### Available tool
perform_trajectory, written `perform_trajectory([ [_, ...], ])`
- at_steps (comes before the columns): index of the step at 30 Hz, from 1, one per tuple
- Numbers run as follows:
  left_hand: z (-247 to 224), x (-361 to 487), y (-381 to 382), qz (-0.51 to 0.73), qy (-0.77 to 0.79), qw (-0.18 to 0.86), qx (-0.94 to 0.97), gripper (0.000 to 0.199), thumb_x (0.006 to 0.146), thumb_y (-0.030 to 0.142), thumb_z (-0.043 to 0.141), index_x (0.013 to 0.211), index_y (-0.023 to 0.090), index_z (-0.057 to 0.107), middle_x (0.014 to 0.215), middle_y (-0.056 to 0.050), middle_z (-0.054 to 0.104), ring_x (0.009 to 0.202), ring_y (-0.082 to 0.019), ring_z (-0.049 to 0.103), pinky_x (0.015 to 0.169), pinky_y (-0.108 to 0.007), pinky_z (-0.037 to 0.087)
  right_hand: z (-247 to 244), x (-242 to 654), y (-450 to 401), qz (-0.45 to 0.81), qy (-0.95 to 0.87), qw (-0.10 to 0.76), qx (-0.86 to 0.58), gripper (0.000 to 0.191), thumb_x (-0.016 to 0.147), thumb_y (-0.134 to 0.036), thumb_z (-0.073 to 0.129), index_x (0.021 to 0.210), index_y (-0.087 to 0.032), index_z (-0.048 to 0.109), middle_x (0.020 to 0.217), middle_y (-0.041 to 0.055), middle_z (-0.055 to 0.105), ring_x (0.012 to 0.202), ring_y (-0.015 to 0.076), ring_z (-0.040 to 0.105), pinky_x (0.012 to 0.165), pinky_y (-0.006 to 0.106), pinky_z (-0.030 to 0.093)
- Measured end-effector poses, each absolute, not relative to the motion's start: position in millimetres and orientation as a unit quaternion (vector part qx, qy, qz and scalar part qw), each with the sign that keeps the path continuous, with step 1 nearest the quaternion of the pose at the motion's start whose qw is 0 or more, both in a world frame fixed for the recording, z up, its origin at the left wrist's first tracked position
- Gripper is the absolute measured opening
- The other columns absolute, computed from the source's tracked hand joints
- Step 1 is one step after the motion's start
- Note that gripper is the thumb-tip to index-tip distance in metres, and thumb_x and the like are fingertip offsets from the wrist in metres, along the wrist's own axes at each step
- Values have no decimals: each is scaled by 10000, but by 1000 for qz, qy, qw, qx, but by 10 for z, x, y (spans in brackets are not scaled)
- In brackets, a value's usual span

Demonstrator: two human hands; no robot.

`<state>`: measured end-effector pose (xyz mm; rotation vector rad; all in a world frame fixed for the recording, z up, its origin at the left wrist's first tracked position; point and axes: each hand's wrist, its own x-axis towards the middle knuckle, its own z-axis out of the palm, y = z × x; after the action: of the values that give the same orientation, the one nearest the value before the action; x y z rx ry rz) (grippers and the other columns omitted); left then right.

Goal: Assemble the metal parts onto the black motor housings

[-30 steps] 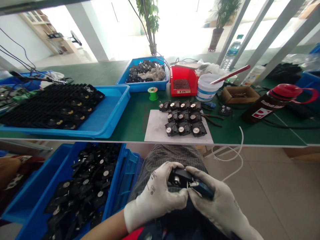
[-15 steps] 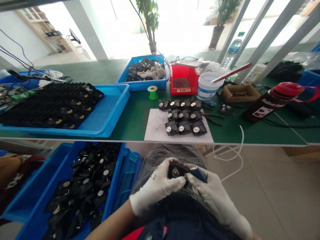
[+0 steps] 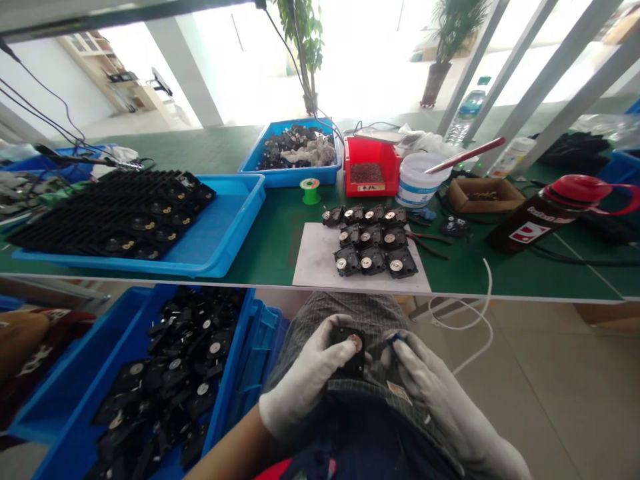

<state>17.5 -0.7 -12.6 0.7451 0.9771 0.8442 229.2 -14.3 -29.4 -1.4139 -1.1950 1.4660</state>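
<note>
My left hand (image 3: 323, 363), in a white glove, grips a square black plastic part (image 3: 354, 360) above my lap, its thumb on the round metal disc in the middle. To the right, my gloved right hand (image 3: 417, 367) is closed around a small blue object (image 3: 395, 339), mostly hidden by the fingers. The two hands are apart. On the bench ahead, several similar black parts with silver discs (image 3: 371, 264) stand in rows on a white sheet (image 3: 315, 260).
A deep blue bin of loose black parts (image 3: 173, 373) stands low at my left. On the bench are a blue tray (image 3: 225, 233) of stacked black pieces, a red bin (image 3: 370, 183), a green spool (image 3: 311, 192), pliers (image 3: 430, 243), a white tub (image 3: 417, 190) and a dark bottle (image 3: 545, 213).
My right hand has drawn away to the right from the black part, and the blue object in it now shows less. The left hand has turned the part so its disc faces up.
</note>
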Motion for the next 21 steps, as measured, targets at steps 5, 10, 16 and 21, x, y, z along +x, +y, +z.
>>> perform_trajectory([
  [5, -81, 118, -39, 327, 463, 672, 476, 568, 819, 281, 770, 1358, 227, 598, 1318, -56, 671, 1251, -255, 593, 1068, -337, 459, -204, 2284, -165, 591, -460, 360, -557, 421, 934, -630, 634, 970, -219, 715, 939, 70, 739, 880, 241, 686, 758, 318, 579],
  [10, -110, 131, -47, 337, 461, 660, 489, 486, 843, 263, 713, 1317, 187, 637, 1276, -76, 707, 1208, -260, 627, 1043, -337, 480, -75, 2200, -190, 608, -411, 366, -572, 394, 857, -571, 740, 1004, -212, 669, 749, -15, 633, 613, 140, 552, 560, 239, 473],
  [16, -89, 162, -54, 331, 478, 642, 500, 502, 808, 258, 710, 1300, 176, 660, 1206, -73, 738, 1128, -262, 655, 979, -339, 511, 2, 2123, -191, 531, -523, 349, -568, 255, 900, -462, 651, 885, -209, 682, 712, -15, 632, 619, 140, 545, 579, 233, 467],
  [21, -56, 162, -61, 319, 495, 628, 509, 512, 812, 254, 700, 1314, 162, 653, 1209, -78, 736, 1114, -255, 652, 968, -330, 508, -10, 2098, -163, 487, -561, 343, -575, 227, 921, -428, 614, 907, -217, 699, 775, 10, 703, 710, 175, 642, 670, 252, 515],
])
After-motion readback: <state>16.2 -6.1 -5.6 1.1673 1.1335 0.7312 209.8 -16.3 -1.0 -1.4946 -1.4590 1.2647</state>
